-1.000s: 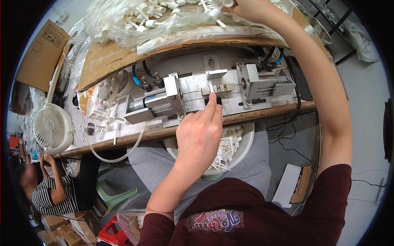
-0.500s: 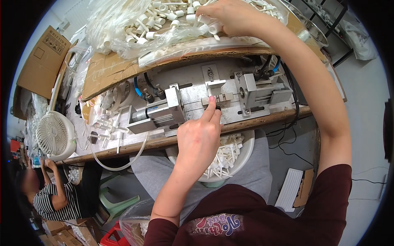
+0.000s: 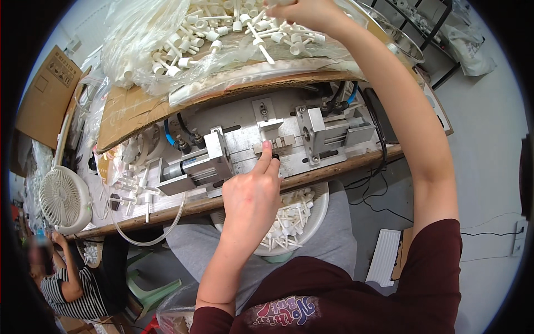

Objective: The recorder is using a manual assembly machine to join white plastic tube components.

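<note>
My left hand (image 3: 251, 197) is curled at the middle of a metal pneumatic fixture (image 3: 267, 146) on the bench, its index fingertip pressed on the small centre block. Whether it pinches a piece there is hidden. My right hand (image 3: 305, 12) reaches far up into a heap of white plastic stem parts (image 3: 222, 28) lying on clear plastic sheet, fingers closed on one white part at the picture's top edge. A white bowl (image 3: 320, 214) holding several of the same white parts sits on my lap under the bench edge.
Loose white parts (image 3: 130, 181) and clear tubing (image 3: 147, 239) lie left of the fixture. A small white fan (image 3: 64, 197) stands at the bench's left end, with a cardboard box (image 3: 47, 94) behind it. Another person in a striped top (image 3: 69, 289) sits lower left. Cables run over the floor on the right.
My right hand has shifted leftward over the heap of white parts. My left hand stays at the fixture's centre block, fingertip still on it.
</note>
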The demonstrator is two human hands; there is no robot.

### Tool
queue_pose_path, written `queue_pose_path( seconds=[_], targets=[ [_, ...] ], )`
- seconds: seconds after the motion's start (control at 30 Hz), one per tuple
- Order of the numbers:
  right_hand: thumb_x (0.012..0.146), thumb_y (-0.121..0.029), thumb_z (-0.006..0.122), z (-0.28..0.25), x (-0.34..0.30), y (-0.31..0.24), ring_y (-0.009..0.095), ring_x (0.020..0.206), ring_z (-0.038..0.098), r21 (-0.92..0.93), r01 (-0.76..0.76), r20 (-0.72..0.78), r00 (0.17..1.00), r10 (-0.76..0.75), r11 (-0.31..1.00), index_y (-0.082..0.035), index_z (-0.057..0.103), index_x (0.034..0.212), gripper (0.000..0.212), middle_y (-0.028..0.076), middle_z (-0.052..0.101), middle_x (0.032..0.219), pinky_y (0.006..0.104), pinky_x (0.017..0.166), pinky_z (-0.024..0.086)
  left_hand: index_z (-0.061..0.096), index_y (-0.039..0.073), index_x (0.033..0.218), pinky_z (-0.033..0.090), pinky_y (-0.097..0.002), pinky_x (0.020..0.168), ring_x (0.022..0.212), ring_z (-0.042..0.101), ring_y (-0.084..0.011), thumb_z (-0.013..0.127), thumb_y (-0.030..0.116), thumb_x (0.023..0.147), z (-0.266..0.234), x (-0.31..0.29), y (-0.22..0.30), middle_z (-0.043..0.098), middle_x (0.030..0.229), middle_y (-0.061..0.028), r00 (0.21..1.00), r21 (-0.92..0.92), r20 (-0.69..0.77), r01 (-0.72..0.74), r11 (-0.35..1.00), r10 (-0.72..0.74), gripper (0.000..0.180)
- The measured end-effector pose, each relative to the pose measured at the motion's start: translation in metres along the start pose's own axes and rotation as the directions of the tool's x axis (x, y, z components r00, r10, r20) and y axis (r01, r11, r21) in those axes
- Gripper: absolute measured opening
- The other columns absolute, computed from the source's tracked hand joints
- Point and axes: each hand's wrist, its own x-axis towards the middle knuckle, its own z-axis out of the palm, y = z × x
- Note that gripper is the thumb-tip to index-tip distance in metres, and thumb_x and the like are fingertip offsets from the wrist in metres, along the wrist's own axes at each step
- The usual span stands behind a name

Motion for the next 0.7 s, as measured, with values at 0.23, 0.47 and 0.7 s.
queue_pose_path(
  seconds=[0.23, 0.47, 0.7],
  targets=[
    [0.087, -0.016, 0.074, -0.033, -0.049, -0.044, 0.01, 0.071, 0.061, 0.476, -0.051, -0.148, 0.98, 0.136, 0.878, -0.002, 0.069, 0.104, 0.023, 0.004, 0.067, 0.083, 0.0242, 0.063, 0.048, 0.071, 0.006, 0.095, 0.055, -0.0349, 0.062, 0.07, 0.071, -0.0276, 0.077, 0.013, 0.075, -0.004, 0.002, 0.002, 0.069, 0.123, -0.0096, 1.0, 0.021, 0.006, 0.007, 1.0, -0.007, 0.022],
    [0.083, -0.007, 0.072, -0.023, -0.141, -0.08, 0.02, 0.087, 0.067, 0.026, 0.394, -0.365, 0.859, -0.358, 0.919, -0.005, 0.072, 0.108, 0.025, 0.007, 0.068, 0.1, 0.0292, 0.074, 0.053, 0.072, 0.008, 0.095, 0.055, -0.0339, 0.063, 0.069, 0.07, -0.0262, 0.078, 0.015, 0.074, 0.0, -0.002, -0.009, 0.069, 0.122, -0.0069, 0.998, -0.048, -0.054, -0.024, 0.999, 0.022, 0.023],
    [0.072, -0.004, 0.078, 0.004, -0.22, -0.096, 0.024, 0.088, 0.069, 0.052, 0.327, -0.376, 0.882, -0.285, 0.944, 0.0, 0.072, 0.11, 0.039, 0.012, 0.067, 0.102, 0.032, 0.071, 0.057, 0.072, 0.004, 0.097, 0.052, -0.0279, 0.055, 0.061, 0.067, -0.0166, 0.083, 0.018, 0.076, -0.034, -0.022, 0.0, 0.073, 0.096, -0.0064, 0.999, -0.394, -0.009, 0.03, 0.919, -0.037, 0.028]
  ],
)
